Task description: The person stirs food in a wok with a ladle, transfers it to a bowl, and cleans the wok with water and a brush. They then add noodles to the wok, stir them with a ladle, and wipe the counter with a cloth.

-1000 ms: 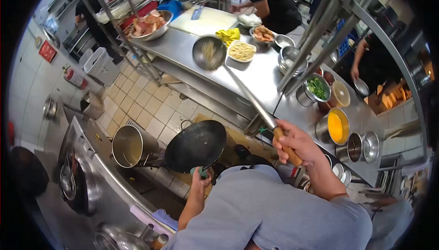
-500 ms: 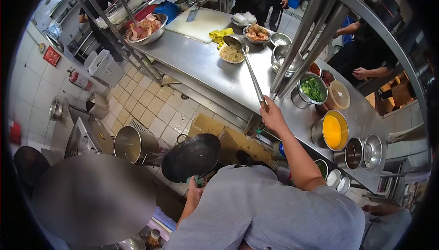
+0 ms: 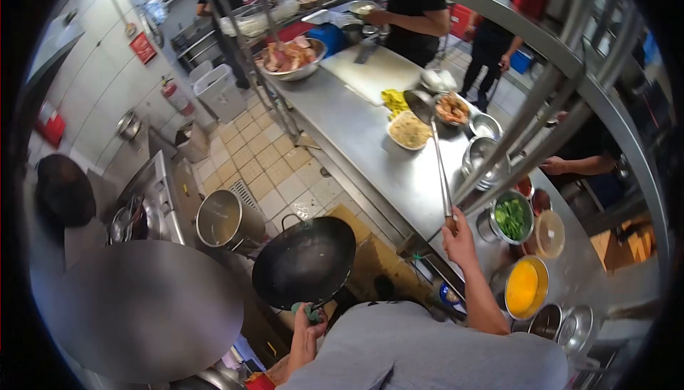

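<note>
Right hand (image 3: 460,239) wraps snugly round the long steel ladle (image 3: 442,169), left hand (image 3: 308,324) closes on a crumpled green cloth (image 3: 307,311) at the rounded black wok (image 3: 304,262), lower centre! Upper centre, the ladle's dark, curved head hovers beside a pale bowl (image 3: 409,132), heaped with grainy tan food.

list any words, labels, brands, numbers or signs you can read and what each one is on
No text is readable here.
Red sign on the tiled wall: pale markings, too small to read.
Fire extinguisher: any label is too small and blurred.
Pale plastic bin: any marking is too faint to make out.
Wok and ladle: no lettering visible.
</note>
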A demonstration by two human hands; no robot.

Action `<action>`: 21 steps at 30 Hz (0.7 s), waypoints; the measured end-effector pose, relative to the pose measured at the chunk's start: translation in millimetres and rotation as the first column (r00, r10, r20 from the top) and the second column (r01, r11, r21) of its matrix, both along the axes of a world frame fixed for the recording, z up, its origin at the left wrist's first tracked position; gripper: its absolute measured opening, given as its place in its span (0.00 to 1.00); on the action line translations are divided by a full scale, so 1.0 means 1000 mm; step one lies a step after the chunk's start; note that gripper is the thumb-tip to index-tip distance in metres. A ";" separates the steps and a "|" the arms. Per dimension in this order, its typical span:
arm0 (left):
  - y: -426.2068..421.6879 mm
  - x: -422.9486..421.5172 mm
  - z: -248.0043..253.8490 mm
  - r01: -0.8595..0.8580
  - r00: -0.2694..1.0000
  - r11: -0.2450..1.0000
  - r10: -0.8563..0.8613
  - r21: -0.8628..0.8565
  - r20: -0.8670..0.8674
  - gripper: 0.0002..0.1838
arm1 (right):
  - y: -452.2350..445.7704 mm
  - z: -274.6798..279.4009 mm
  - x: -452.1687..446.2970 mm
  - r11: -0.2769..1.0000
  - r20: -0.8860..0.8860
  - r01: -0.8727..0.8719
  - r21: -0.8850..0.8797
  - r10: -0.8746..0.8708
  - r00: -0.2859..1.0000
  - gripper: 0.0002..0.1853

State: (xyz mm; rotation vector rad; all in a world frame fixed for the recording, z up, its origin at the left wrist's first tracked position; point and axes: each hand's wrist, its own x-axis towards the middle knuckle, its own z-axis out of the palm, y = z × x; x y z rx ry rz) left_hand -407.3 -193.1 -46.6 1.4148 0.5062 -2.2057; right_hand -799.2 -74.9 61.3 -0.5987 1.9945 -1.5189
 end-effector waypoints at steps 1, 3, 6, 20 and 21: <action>0.009 0.006 0.018 -0.045 0.995 0.999 0.042 -0.032 -0.095 0.10 | -0.006 0.010 0.002 0.993 0.170 0.003 -0.117 0.017 0.985 0.27; 0.020 0.012 0.058 -0.111 0.975 0.994 0.105 -0.018 -0.194 0.12 | -0.021 0.041 0.010 0.925 0.532 0.053 -0.376 0.169 0.830 0.23; 0.031 0.026 0.097 -0.228 0.900 0.973 0.199 -0.029 -0.387 0.16 | -0.067 0.062 0.014 0.823 0.755 -0.003 -0.568 0.522 0.396 0.20; 0.108 0.283 0.116 -0.431 0.447 0.398 0.874 -0.810 0.191 0.13 | -0.186 0.066 0.262 0.607 0.809 -0.542 -0.581 0.505 -0.301 0.04; 0.118 0.277 0.136 -0.476 0.371 0.449 0.882 -0.756 0.291 0.12 | -0.183 0.065 0.273 0.533 0.807 -0.666 -0.521 0.563 -0.180 0.06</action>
